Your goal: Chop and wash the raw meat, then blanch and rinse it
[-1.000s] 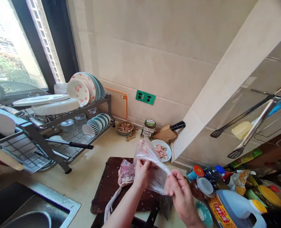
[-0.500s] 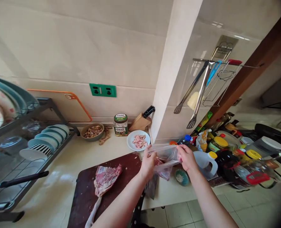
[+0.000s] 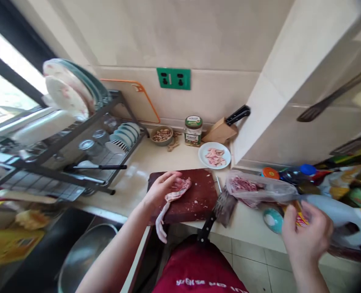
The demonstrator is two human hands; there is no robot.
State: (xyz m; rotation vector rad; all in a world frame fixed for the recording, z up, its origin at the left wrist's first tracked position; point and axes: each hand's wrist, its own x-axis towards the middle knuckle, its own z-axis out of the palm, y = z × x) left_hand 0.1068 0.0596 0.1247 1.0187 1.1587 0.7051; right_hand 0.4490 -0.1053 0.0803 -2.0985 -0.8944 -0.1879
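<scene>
Since half a second ago the left hand [image 3: 161,189] has let go of the plastic bag [image 3: 259,190] and gone to the cutting board [image 3: 198,199]. It lies palm-down on the left end of the raw meat [image 3: 180,189], fingers stretched out and not clenched. The meat lies on the board's left half, and a pale strip of it hangs over the front edge.

The bag, with red meat inside, now lies on the bench [image 3: 138,179] just right of the board. The right hand [image 3: 308,238] is right of and nearer than the board, by the bag's far end. It is blurred with fingers curled, and I cannot tell whether it grips anything.

A cleaver [image 3: 223,207] rests at the board's right front corner. Behind the board stands a white plate [image 3: 205,151] of sliced meat, with a green-lidded jar [image 3: 193,130] further back.
</scene>
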